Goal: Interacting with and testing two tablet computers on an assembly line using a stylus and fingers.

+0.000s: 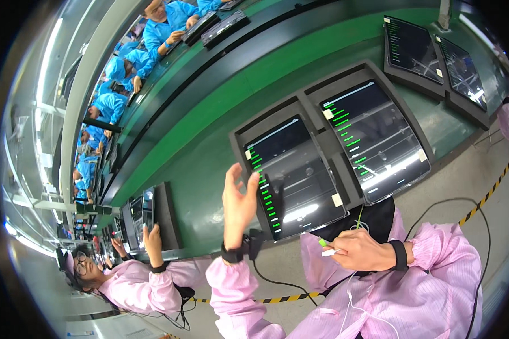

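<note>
Okay so the right hand [363, 250] has a white plug [328, 252] pinched in its fingers [341, 243] just off the counter [201, 164]'s near edge, left hand [240, 210] loosely spread by the left-side tablet [297, 178] along that edge.

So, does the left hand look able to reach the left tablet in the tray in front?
Likely yes: the left hand looks empty beside the left tablet, with nothing visible between them.

Nothing is readable: the rows of green and white lines [267, 197] on the screen [300, 175] just right of the fingers [232, 177] of the left hand [239, 206], and those on the 2nd screen [387, 133], ahead of the fingers [338, 244] of the right hand [365, 251], are too small to make out.
</note>
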`<state>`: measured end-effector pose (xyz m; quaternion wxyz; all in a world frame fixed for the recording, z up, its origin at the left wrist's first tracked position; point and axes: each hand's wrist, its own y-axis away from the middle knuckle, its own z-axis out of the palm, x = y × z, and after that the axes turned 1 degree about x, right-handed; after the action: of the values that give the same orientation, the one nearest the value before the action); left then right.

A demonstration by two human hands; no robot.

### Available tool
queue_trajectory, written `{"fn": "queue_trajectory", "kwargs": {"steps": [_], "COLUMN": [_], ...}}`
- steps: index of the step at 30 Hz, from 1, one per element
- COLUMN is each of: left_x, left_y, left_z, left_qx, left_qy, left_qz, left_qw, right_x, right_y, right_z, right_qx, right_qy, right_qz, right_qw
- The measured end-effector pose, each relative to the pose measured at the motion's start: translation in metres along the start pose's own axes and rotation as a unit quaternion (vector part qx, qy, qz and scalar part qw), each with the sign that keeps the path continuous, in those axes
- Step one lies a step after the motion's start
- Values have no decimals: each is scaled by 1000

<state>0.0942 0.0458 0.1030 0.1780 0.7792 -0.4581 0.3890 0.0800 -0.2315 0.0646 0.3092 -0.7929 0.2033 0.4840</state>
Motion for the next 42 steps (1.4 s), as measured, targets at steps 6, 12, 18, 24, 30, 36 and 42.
{"fn": "queue_trajectory", "kwargs": {"steps": [6,12,18,24,30,36,42], "left_x": [-37,-35,-33,-26,-28,-18,-21], "left_y": [-48,-78,-82,-80,-83,-82,-82], "left_z": [-5,7,13,11,2,-1,-1], "left_qx": [-51,-83,-136,-187,-252,-282,-281], "left_qy": [-10,-62,-102,-165,-170,-142,-140], "left_qz": [95,109,125,77,76,35,53], "left_qw": [994,989,977,965,950,948,948], "right_x": [8,9,3,0,2,8,7], "right_y": [-11,-12,-13,-8,-9,-2,-8], "right_z": [25,30,39,54,57,65,63], "right_qx": [-18,40,52,78,93,130,112], "right_qy": [-19,-13,-49,-190,-272,-314,-342], "right_qz": [75,71,141,258,326,323,337], "right_qw": [997,997,987,944,901,883,870]}}
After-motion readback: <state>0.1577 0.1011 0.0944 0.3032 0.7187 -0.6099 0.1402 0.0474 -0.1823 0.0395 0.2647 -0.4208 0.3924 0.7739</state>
